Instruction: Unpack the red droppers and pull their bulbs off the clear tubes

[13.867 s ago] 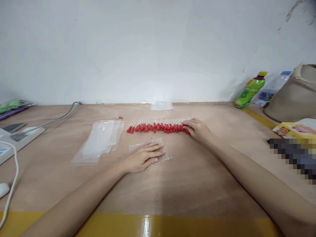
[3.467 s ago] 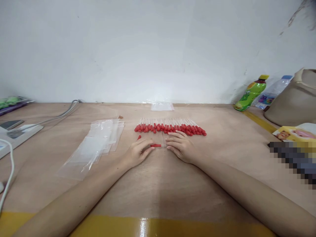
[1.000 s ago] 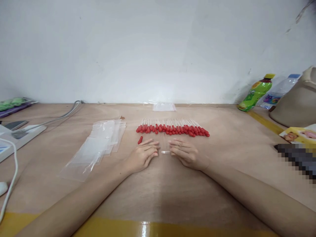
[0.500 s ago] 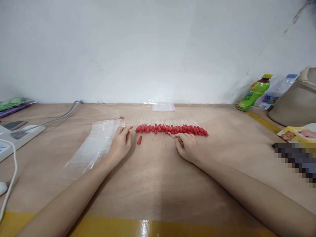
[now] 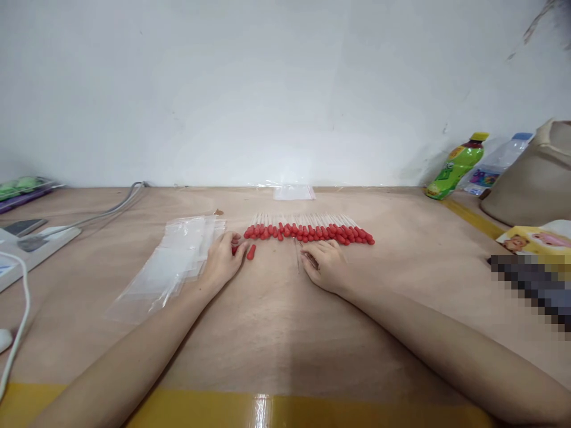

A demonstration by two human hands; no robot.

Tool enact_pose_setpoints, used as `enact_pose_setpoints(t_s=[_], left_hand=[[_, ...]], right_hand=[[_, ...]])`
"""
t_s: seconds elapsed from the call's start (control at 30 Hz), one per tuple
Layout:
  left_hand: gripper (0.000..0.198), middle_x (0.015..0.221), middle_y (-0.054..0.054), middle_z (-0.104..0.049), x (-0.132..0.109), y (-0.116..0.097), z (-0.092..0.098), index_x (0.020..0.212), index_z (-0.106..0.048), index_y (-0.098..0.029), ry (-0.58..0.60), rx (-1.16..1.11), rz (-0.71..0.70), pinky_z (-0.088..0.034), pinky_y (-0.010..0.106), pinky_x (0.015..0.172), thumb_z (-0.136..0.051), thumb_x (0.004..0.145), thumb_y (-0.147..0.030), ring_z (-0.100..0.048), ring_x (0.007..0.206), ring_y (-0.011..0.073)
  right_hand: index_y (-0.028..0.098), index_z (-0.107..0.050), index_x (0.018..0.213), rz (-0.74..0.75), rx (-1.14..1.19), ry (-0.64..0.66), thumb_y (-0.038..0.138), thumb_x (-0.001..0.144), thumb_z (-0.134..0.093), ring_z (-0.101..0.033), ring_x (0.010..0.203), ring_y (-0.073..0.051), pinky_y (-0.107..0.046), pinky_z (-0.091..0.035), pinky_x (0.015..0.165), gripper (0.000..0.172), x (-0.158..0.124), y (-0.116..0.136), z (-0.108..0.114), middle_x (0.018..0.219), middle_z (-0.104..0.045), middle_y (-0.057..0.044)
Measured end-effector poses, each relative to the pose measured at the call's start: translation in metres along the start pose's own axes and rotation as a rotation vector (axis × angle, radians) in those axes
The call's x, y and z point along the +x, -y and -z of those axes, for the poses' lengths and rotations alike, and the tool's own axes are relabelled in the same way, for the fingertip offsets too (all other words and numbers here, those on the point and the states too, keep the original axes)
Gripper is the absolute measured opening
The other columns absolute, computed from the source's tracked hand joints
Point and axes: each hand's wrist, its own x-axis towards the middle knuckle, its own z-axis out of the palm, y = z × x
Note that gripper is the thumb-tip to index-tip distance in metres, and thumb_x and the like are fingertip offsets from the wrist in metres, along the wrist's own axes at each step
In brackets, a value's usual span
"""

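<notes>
A row of droppers [image 5: 307, 233] lies across the table, red rubber bulbs toward me and thin pale tubes toward the wall. My left hand [image 5: 223, 255], left of the row's near side, is closed with a red rubber bulb [image 5: 234, 251] at its thumb and fingers. Just right of it lies another loose red bulb [image 5: 251, 252]. My right hand [image 5: 326, 264] rests in front of the row, fingers curled around thin clear dropper tubes, mostly hidden by the fingers. Beside its fingertips, a thin clear tube [image 5: 297, 258] lies on the table.
Clear plastic bags [image 5: 165, 261] lie spread left of my left hand. A small bag [image 5: 294, 192] is by the wall. At right stand a green bottle [image 5: 457, 166], a clear bottle [image 5: 499, 163] and a beige bag [image 5: 530, 178]. A power strip [image 5: 53, 244] with cables lies left.
My left hand has moved slightly down and closed, with a red bulb now showing in its fingers. My right hand has shifted left, and the clear tube that stuck out of it is less visible.
</notes>
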Motion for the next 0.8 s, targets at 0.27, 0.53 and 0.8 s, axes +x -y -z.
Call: enact_pose_setpoints(t_s=[0.27,0.53,0.8], left_hand=[[0.036,0.094,0.007,-0.06,-0.008,-0.014,0.007,0.091,-0.053,-0.016,0.052,0.013,0.03,-0.046,0.032,0.07,-0.048,0.078,-0.05,-0.058,0.075,0.0184],[0.039,0.095,0.007,-0.058,-0.011,-0.016,0.007,0.094,-0.054,-0.017,0.053,0.025,-0.03,-0.047,0.03,0.068,-0.053,0.074,-0.05,-0.057,0.074,0.0171],[0.013,0.084,0.003,-0.056,-0.01,-0.008,0.005,0.081,-0.057,-0.018,0.053,0.077,-0.142,-0.046,0.027,0.066,-0.048,0.075,-0.027,-0.055,0.07,0.0149]], right_hand=[[0.016,-0.061,0.089,0.021,-0.014,0.091,0.034,0.083,-0.049,-0.055,0.079,-0.017,-0.031,-0.029,0.073,0.022,0.005,0.006,0.007,0.085,-0.066,-0.005],[0.017,-0.062,0.093,0.045,0.014,0.143,0.047,0.079,-0.051,-0.052,0.081,-0.018,-0.034,-0.028,0.078,0.035,0.007,0.01,0.004,0.09,-0.064,-0.007],[0.018,-0.06,0.102,0.083,0.063,0.257,0.05,0.078,-0.051,-0.048,0.086,-0.02,-0.035,-0.028,0.079,0.041,0.01,0.009,0.009,0.091,-0.06,-0.007]])
